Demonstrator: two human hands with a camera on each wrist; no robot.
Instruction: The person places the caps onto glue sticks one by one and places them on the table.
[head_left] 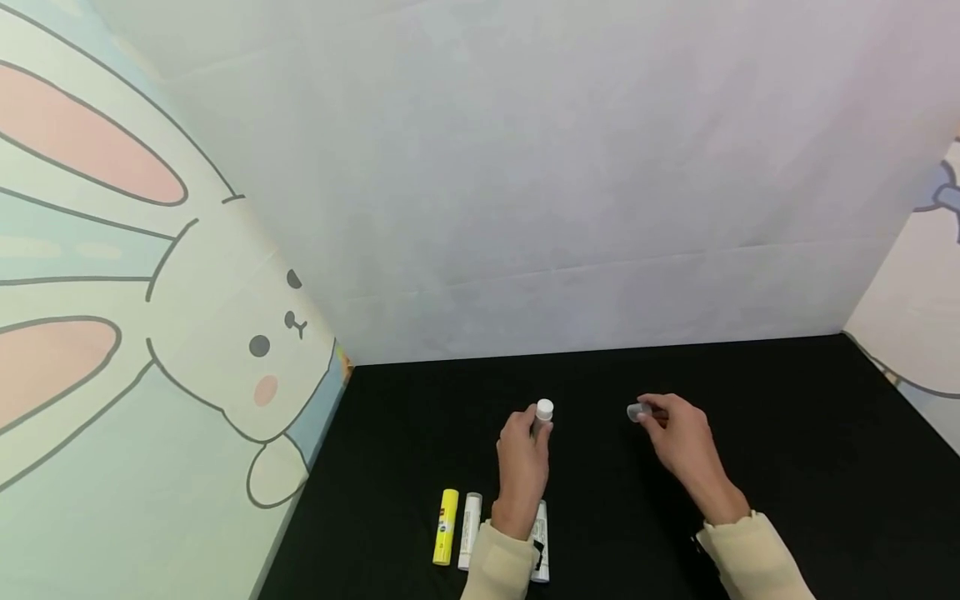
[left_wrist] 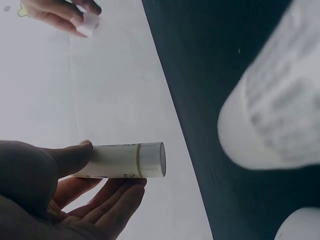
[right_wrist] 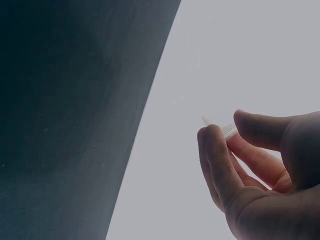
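My left hand (head_left: 521, 462) grips a white glue stick (head_left: 544, 410) and holds it above the black table, its white end showing past the fingers. In the left wrist view the thumb lies on one side of this glue stick (left_wrist: 117, 161) and the fingers on the other. Off to the right, my right hand (head_left: 684, 442) pinches a small translucent cap (head_left: 637, 411) between thumb and fingertips. Much of that cap (right_wrist: 229, 129) is covered by fingers in the right wrist view. The cap and the held glue stick are well apart.
A yellow glue stick (head_left: 446, 527) and a white glue stick (head_left: 470, 531) lie on the black table (head_left: 600, 533) near the left forearm. Another white glue stick (head_left: 541, 542) is partly behind the left sleeve. Pale cloth walls (head_left: 570, 167) bound the table.
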